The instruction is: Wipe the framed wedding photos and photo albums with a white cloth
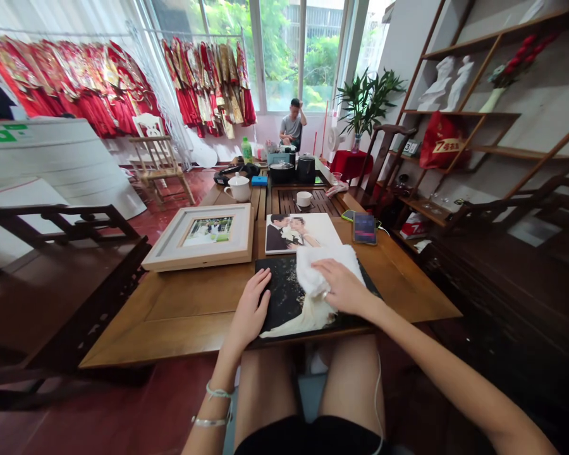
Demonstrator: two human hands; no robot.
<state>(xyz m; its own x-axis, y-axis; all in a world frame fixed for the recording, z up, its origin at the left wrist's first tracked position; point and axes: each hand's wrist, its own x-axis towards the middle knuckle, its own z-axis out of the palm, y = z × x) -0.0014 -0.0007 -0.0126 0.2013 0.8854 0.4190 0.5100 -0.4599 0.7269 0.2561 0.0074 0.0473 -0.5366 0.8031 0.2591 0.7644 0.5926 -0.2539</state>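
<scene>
Near the table's front edge, right before me, lies a dark photo panel (284, 297) with a pale, flowing shape in its lower part. My left hand (253, 306) rests on its left edge, fingers stretched out and holding nothing. On the panel's upper right, my right hand (344, 287) presses down on a folded white cloth (310, 268), its fingers over the fabric. The cloth covers that part of the picture. Just behind it is a photo print of a couple (277, 237). To the left lies a pale wooden picture frame (165, 249) around a smaller photo.
A phone (364, 229) leans upright at the right, a cable beside it. Farther back stand a white teapot (238, 188), a small white cup (304, 199) and dark pots (282, 172). A person (291, 129) sits beyond the wooden table (180, 322). Chairs flank both sides.
</scene>
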